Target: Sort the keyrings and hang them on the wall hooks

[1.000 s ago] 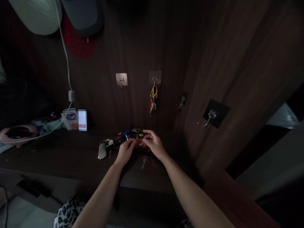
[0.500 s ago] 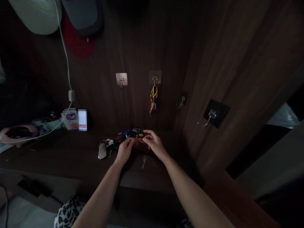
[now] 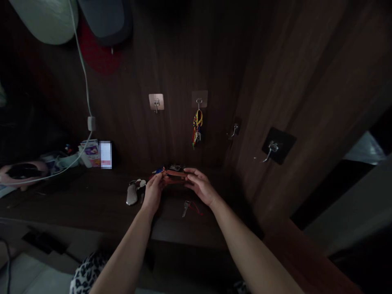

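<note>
Through the head view I am watching the bare left hand (image 3: 153, 190), whose fingertips are pinching one end of a thin, reddish-orange, ribbon-like band (image 3: 176, 173) over the dark brown wooden shelf (image 3: 101, 200). The bare right hand (image 3: 200, 185) is gripping the other end, its thumb and fingers curving about it, so the band is spanning the gap between the two hands like a narrow loop; in this dim light I am failing to make out its material. Just behind the band, a small blue key-like piece (image 3: 158, 170) and a dark metallic cluster (image 3: 175, 167) are lying partly hidden. Nearer the person, a silver metal key with a thin red cord (image 3: 186, 207) is resting on the shelf, touching neither hand. To the left of the left hand, a grey, rounded, glossy case (image 3: 132, 194) is lying beside a few pale round tags (image 3: 141, 183). Above the hands, a multicoloured braided cord bundle (image 3: 197, 130) is hanging from a metal hook on a clear square patch (image 3: 199, 100) on the wood-grain wall (image 3: 177, 139), while a second metal hook on a pale square patch (image 3: 156, 103) is standing bare to its left
</note>
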Available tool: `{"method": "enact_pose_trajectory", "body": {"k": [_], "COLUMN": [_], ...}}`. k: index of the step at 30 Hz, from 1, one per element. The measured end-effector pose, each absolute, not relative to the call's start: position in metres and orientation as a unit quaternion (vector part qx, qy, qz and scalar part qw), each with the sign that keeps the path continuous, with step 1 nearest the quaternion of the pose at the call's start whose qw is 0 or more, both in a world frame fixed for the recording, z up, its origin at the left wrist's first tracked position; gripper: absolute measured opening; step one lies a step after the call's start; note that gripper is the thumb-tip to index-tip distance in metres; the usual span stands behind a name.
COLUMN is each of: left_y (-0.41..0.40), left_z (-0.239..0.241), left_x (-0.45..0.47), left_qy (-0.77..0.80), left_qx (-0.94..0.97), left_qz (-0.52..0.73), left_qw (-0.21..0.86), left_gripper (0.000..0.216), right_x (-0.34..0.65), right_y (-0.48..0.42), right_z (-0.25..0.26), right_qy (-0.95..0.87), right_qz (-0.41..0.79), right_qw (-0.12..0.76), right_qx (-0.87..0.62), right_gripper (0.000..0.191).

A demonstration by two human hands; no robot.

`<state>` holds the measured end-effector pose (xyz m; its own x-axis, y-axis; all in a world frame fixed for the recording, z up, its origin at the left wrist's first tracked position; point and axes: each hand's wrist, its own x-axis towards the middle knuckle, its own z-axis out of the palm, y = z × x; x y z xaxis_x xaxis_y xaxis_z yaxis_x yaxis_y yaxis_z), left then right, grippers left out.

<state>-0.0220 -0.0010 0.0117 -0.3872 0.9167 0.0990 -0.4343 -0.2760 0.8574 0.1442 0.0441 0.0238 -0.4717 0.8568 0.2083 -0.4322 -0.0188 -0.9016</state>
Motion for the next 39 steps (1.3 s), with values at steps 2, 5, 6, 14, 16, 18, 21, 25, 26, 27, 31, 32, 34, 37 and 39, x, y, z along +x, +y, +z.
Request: {"method": "enact_pose_trajectory", "body": {"k": [2,5,6,14,16,18,21,25,26,27,31,32,34,37,39], "left_y": [-0.0012,-0.0010,-0.0008,-0.0005,-0.0008,-0.0008,-0.0004,-0.0010,-0.0013,-0.0015,-0.0014,-0.0011,-0.0007,-0.0009,-0.0016], "left_z": [0.0120,0.0116,0.0115,0.0133,0.0138,0.0138,0.0138,0.0147,0.0149,0.0150,0.0137,0.0132,0.0122,0.0115,0.0111], "left_x": [-0.0226,-0.0228,-0.0228,-0.0231,-0.0231,-0.0232,-0.0237,-0.0235,-0.0233,-0.0230,-0.0217,-0.0214,-0.0208,-0.0198,-0.0191], "left_qy": [0.381,0.384,0.385,0.391,0.391,0.390,0.390,0.385,0.383,0.382,0.381,0.380,0.377,0.372,0.377], "left_qx": [0.294,0.289,0.288,0.266,0.264,0.262,0.255,0.254,0.257,0.261,0.285,0.290,0.302,0.324,0.338], "left_qz": [0.741,0.739,0.739,0.742,0.744,0.746,0.751,0.754,0.753,0.750,0.736,0.733,0.726,0.719,0.714], "left_qw": [0.468,0.472,0.472,0.474,0.473,0.472,0.468,0.468,0.470,0.472,0.481,0.483,0.488,0.490,0.484], "left_gripper": [0.032,0.031,0.031,0.029,0.029,0.030,0.031,0.030,0.030,0.031,0.035,0.035,0.034,0.033,0.031], "right_x": [0.1446,0.1443,0.1440,0.1442,0.1445,0.1446,0.1444,0.1444,0.1446,0.1450,0.1465,0.1466,0.1461,0.1441,0.1425], "right_y": [0.0430,0.0413,0.0410,0.0416,0.0420,0.0425,0.0431,0.0432,0.0430,0.0427,0.0411,0.0411,0.0418,0.0434,0.0434], "right_z": [0.0239,0.0245,0.0246,0.0243,0.0239,0.0233,0.0221,0.0215,0.0219,0.0226,0.0260,0.0264,0.0258,0.0223,0.0201], "right_qy": [-0.474,-0.447,-0.444,-0.453,-0.458,-0.463,-0.470,-0.479,-0.484,-0.489,-0.505,-0.509,-0.518,-0.542,-0.566], "right_qz": [0.734,0.752,0.753,0.742,0.739,0.736,0.733,0.728,0.724,0.718,0.696,0.693,0.690,0.686,0.673], "right_qw": [0.455,0.459,0.460,0.454,0.452,0.451,0.449,0.446,0.445,0.444,0.437,0.435,0.428,0.403,0.388], "right_qx": [-0.169,-0.153,-0.157,-0.194,-0.199,-0.200,-0.200,-0.203,-0.209,-0.219,-0.264,-0.268,-0.267,-0.269,-0.276], "right_gripper": [0.036,0.041,0.041,0.041,0.040,0.040,0.041,0.041,0.041,0.041,0.039,0.039,0.038,0.035,0.033]}}
